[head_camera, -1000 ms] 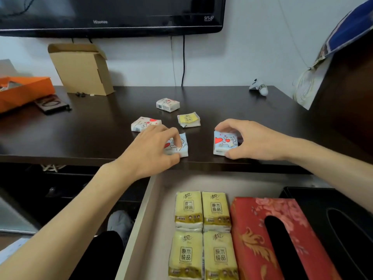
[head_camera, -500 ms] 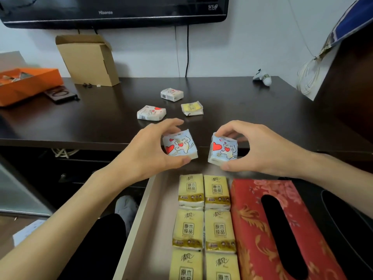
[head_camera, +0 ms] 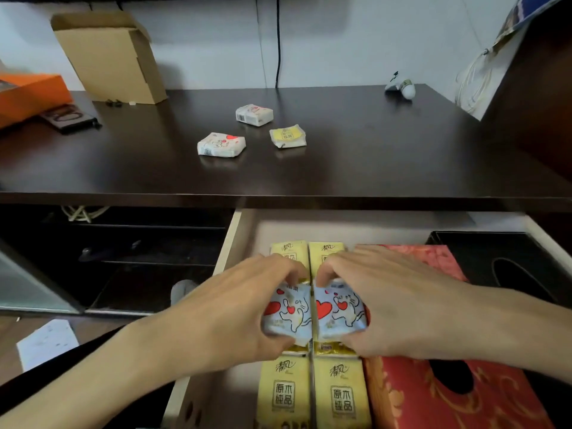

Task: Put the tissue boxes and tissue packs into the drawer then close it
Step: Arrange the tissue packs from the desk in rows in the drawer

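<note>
Over the open drawer (head_camera: 230, 239) below the dark desk (head_camera: 340, 162), each hand clamps a heart-print pack

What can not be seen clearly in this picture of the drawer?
- Head view: yellow packs in the middle row, hidden under both hands and the two heart packs.
- Drawer front, cut off by the bottom edge.
- Black box, cut off at the right by the forearm.
- White object on the table, too small to identify.

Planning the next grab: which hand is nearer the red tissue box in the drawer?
Right. The right hand holds a heart-print pack directly beside the red tissue box, overlapping its edge. The left hand holds another pack farther left, over the yellow packs.
</note>
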### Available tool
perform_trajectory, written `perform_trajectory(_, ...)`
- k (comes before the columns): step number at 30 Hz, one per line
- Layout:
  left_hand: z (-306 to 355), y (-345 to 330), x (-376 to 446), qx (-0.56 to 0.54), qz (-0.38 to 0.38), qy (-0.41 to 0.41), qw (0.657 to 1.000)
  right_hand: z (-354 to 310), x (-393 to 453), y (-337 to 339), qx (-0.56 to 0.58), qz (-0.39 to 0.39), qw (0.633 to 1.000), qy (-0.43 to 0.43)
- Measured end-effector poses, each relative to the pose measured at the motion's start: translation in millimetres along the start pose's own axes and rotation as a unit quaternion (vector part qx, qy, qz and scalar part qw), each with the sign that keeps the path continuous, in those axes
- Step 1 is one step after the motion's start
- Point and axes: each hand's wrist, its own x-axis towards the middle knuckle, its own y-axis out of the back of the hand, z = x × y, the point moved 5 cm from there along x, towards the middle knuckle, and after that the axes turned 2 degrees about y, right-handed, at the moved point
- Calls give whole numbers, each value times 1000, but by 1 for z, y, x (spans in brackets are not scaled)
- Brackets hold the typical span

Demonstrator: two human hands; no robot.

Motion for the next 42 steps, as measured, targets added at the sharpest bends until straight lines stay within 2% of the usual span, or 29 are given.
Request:
perform_trajectory(4, 2, -8, -4, -5, -9, -21, 1000, -2, -1, -7, -11, 0, 1000, 5)
perform_trajectory(14, 2, -19, -3, 76, -10, -62, 995, -3, 3, -7, 2, -34, 999, 7)
perform_trajectory(24, 1, -21, -1, 103, -9, -75, 992, -8, 9, -10, -58, -16, 998, 3)
perform_trajectory(29, 2, -19, 1, 111, -16, -72, 991, -7, 7, -8, -44, -5, 999, 10)
perform_trajectory(32, 2, -8, 3, 116, 2, -69, 991, -3, 9, 3, -11, 25, 1000, 3)
perform_trajectory(35, -2, 16, 10, 120, 41, -48, 991, 10, 22, 31, 49, 96, 993, -37)
perform_trajectory(38, -13, 49, 27, 105, 112, -7, 988, 29, 54, 67, 173, 173, 968, -51)
perform_trajectory(42, -45, 92, 60, 71, 230, 70, 968, 65, 120, 101, 199, 271, 939, -71)
